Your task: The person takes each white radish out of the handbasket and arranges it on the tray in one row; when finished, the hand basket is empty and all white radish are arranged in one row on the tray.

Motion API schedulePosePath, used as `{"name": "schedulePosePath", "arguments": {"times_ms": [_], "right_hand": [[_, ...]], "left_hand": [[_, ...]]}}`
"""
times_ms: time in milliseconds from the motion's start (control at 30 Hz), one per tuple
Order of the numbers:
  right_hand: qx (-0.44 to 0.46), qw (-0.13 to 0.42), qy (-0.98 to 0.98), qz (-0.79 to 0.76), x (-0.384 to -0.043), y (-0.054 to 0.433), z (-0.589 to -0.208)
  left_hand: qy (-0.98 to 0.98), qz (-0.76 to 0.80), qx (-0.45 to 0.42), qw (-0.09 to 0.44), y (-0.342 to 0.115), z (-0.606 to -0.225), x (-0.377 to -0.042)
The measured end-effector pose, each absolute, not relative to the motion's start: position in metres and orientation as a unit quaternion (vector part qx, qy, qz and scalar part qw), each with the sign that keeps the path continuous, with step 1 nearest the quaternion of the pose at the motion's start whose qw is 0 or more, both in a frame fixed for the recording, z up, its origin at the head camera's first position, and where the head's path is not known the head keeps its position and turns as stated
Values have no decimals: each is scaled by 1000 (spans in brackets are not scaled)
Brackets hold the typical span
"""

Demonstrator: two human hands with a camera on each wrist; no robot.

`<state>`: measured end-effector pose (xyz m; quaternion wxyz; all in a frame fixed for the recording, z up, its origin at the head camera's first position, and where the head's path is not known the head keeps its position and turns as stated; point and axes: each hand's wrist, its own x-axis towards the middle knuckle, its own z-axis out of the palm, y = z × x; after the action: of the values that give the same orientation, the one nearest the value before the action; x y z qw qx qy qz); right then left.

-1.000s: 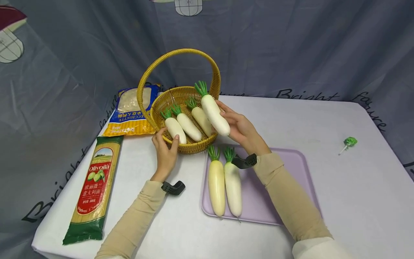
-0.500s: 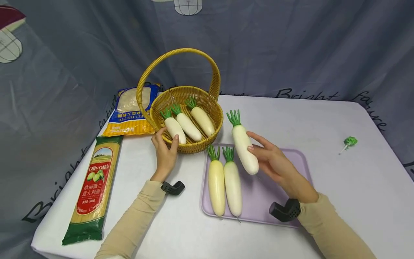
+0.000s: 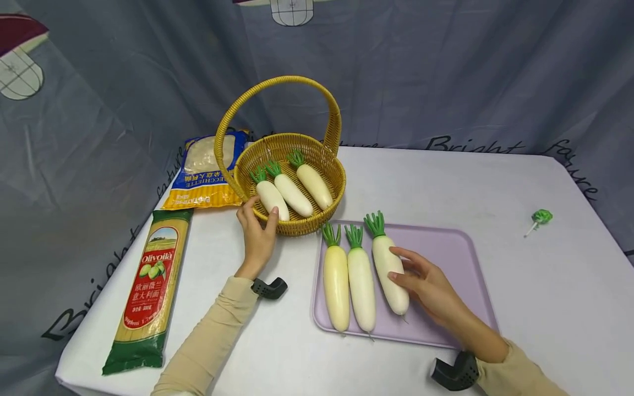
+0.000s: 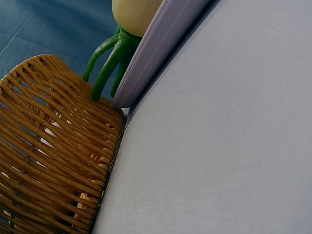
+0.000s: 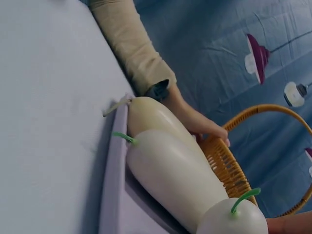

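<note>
The white radish [image 3: 384,264] sits on or just above the purple tray [image 3: 446,253], right of two neighbouring radishes [image 3: 361,289], clasped between the right hand's [image 3: 438,291] thumb and fingers. Setting it down seems the step in hand; next calls for loosening that grasp, then likely reaching far left to the yellow basket [image 3: 308,225], where three more radishes [image 3: 293,195] lie and the left hand [image 3: 258,239] grips the rim.

A spaghetti packet [image 3: 148,291] lies just beside a pasta bag [image 3: 204,175], a green lollipop [image 3: 542,216] well apart
</note>
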<state>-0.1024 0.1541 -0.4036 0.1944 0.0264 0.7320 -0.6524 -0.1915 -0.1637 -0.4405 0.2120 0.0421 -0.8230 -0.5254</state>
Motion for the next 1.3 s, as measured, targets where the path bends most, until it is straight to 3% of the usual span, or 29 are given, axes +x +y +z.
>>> {"name": "schedulePosePath", "arguments": {"times_ms": [267, 633, 1300], "right_hand": [[-20, 174, 794, -582, -91, 150, -405], [-43, 194, 833, -516, -91, 153, -395], [-42, 155, 835, -526, -94, 162, -381]], "left_hand": [[-825, -521, 41, 213, -164, -441, -191], [-824, -523, 45, 214, -164, -439, -191], [-822, -525, 43, 219, -163, -441, -191]]}}
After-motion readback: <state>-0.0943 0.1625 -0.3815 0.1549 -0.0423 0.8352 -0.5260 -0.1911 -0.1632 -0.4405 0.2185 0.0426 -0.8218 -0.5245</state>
